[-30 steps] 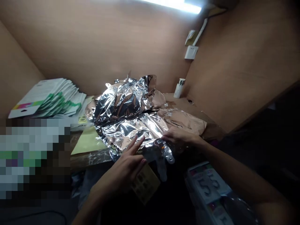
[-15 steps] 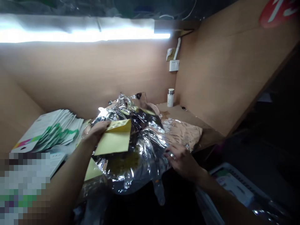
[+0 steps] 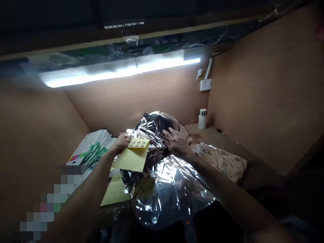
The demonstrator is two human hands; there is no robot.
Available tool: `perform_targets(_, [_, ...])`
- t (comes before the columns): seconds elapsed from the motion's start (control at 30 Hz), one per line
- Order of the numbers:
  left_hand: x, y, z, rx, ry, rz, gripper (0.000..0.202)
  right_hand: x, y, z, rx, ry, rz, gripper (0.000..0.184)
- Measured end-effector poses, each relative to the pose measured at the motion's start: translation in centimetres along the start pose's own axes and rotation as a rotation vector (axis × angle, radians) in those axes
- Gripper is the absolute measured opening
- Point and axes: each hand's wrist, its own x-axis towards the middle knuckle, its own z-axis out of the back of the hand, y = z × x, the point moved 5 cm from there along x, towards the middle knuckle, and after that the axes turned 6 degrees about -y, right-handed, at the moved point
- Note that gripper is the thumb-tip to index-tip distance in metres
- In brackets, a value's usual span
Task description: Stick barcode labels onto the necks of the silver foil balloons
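Note:
My left hand [image 3: 122, 143] is closed on the upper left corner of a yellow sticker sheet [image 3: 133, 159], whose folded-over top strip carries rows of small dark labels. Below and behind the sheet spreads shiny silver foil [image 3: 174, 189], which looks like flat, uninflated foil balloons piled together. On the upper part of that pile rests my right hand [image 3: 177, 143], palm down and fingers spread, holding nothing. A second yellow sheet [image 3: 115, 191] lies partly under the foil at the lower left.
Stacked white and green printed packets [image 3: 97, 148] sit at the left. A white bottle [image 3: 202, 119] stands in the back right corner, under a wall socket [image 3: 205, 84]. Brownish foil in clear wrap [image 3: 222, 160] lies to the right. Board walls enclose the bench, with a lamp [image 3: 121, 71] above.
My right hand has moved from the pile's right edge up and inward onto its upper part, fingers spreading. The lower foil now reaches further right. My left hand still grips the sticker sheet. The view has shifted.

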Motion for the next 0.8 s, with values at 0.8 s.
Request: perform_targets(0.8, [6.1, 9.8, -1.5, 0.377, -0.093, 0.018, 0.032, 15.0, -3.0, -22.6, -0.131, 0.536, -0.226, 0.097])
